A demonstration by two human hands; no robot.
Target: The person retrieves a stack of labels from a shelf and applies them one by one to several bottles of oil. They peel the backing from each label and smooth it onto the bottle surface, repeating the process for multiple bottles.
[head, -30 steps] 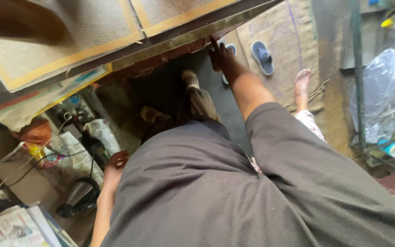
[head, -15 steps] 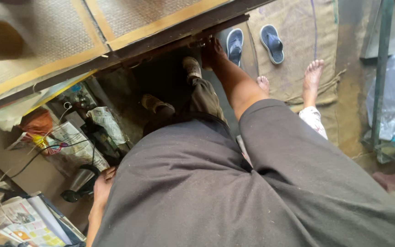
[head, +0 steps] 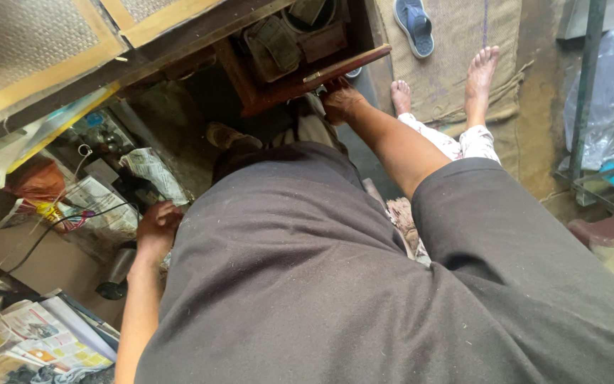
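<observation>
My right hand point(head: 341, 101) reaches forward and grips the front edge of a wooden drawer point(head: 289, 82) that stands pulled out from under the wooden table top point(head: 72, 53). Inside the drawer lie several dark items, among them a worn olive pouch point(head: 273, 44). My left hand point(head: 156, 226) hangs at my side with its fingers curled and nothing visible in it, close to crumpled newspaper point(head: 152, 171) and a black cable point(head: 58, 226). My dark grey shirt point(head: 335, 284) fills the lower part of the view.
Another person's bare feet point(head: 479, 75) stand on a burlap mat point(head: 456, 43) beside a blue slipper point(head: 413, 21). Papers and magazines point(head: 30, 341) lie at the lower left. A glass shelf with a plastic bag point(head: 605, 107) stands at the right.
The drawer has come out from under the table, so its contents now show. My right hand has stayed on its front. My left hand sits a little higher at my side.
</observation>
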